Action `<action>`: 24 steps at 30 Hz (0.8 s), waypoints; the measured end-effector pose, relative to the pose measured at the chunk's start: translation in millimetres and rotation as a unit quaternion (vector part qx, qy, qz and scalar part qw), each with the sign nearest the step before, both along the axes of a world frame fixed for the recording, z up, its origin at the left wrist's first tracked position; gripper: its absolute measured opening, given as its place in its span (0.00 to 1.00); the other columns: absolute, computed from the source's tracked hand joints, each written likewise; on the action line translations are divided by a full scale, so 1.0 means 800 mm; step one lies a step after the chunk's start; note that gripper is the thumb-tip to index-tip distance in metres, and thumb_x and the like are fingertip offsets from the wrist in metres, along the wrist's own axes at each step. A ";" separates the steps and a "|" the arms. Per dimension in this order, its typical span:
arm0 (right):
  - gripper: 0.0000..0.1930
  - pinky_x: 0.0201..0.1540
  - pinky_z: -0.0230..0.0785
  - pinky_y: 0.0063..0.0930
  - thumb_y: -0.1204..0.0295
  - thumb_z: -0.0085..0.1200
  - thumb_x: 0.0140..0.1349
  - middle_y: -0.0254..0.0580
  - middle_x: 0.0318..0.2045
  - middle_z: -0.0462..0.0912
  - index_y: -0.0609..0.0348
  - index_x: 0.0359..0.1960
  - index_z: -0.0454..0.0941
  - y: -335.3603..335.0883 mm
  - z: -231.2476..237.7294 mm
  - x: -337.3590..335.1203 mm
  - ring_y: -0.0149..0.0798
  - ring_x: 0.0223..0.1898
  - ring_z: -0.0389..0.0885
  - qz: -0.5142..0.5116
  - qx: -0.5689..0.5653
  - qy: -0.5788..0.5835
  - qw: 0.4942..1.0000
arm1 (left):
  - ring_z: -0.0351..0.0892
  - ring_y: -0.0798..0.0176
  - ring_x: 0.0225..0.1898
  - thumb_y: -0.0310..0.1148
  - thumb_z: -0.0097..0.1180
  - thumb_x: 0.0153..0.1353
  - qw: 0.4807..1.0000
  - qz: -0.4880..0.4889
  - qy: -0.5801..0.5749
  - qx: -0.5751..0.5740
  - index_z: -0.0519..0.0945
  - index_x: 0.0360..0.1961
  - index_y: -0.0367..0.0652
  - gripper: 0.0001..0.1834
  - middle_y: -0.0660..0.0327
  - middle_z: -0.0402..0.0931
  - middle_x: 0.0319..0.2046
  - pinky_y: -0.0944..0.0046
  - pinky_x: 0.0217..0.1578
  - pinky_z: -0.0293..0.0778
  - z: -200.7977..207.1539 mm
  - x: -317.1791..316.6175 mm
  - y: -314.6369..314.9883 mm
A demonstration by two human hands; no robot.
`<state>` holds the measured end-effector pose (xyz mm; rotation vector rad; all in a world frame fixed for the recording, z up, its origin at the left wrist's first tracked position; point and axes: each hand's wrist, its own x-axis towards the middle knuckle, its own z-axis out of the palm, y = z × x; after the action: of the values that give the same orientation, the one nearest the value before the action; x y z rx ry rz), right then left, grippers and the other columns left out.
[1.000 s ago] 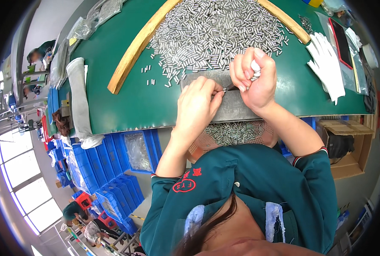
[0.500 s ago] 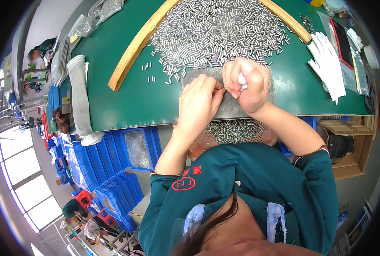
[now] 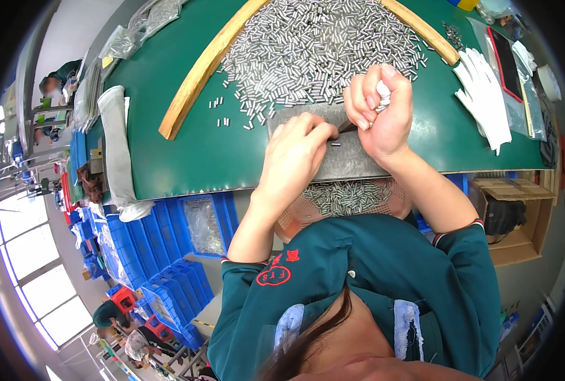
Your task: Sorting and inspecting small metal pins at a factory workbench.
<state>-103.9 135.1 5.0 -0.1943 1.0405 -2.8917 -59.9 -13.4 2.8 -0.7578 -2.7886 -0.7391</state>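
Note:
A grey metal plate (image 3: 352, 162) lies at the near edge of the green table, under both my hands. One small silver pin (image 3: 336, 145) rests on it, just right of my left fingertips. My left hand (image 3: 297, 147) has its fingers bent and drawn together over the plate; whatever they may pinch is hidden. Raised over the plate's right side, my right hand (image 3: 387, 114) is curled into a fist, with white bits showing between thumb and fingers. What it holds cannot be made out. Beyond the hands spreads a large heap of short silver pins (image 3: 327, 54).
Wooden strips (image 3: 196, 79) flank the heap. White gloves (image 3: 484, 95) and a red-edged phone (image 3: 504, 63) lie at right, a grey sleeve (image 3: 115, 146) at left. Below the table edge sits a pink basket of pins (image 3: 289, 222), with blue crates (image 3: 149, 232) to its left.
My hands have parted: the right one has moved up and right, still curled. A single pin now shows on the plate between them.

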 end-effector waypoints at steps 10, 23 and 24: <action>0.19 0.12 0.49 0.19 0.64 0.31 0.63 0.35 0.08 0.58 0.58 0.14 0.59 -0.001 -0.002 0.003 0.25 0.10 0.52 -0.014 0.024 0.055 0.998 | 0.70 0.59 0.32 0.32 0.60 0.48 0.998 0.070 -0.002 -0.004 0.76 0.30 0.45 0.08 0.62 0.70 0.29 0.61 0.33 0.66 -0.006 0.011 0.016; 0.21 0.12 0.49 0.19 0.63 0.32 0.63 0.36 0.08 0.60 0.59 0.13 0.59 -0.004 -0.001 0.005 0.26 0.09 0.53 0.039 0.013 0.040 0.998 | 0.70 0.57 0.31 0.27 0.57 0.47 0.995 0.093 -0.033 0.032 0.75 0.26 0.44 0.05 0.61 0.69 0.26 0.60 0.34 0.67 -0.012 0.010 0.006; 0.21 0.12 0.49 0.19 0.63 0.32 0.63 0.36 0.08 0.60 0.59 0.13 0.59 -0.004 -0.002 0.005 0.26 0.09 0.53 0.039 0.012 0.039 0.998 | 0.70 0.57 0.31 0.27 0.57 0.47 0.995 0.093 -0.033 0.032 0.75 0.26 0.44 0.05 0.61 0.69 0.26 0.60 0.34 0.67 -0.011 0.010 0.007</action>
<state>-100.1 132.2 3.6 -0.3419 1.0553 -2.8213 -52.1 -8.1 -6.2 -0.4636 -2.8288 -0.8265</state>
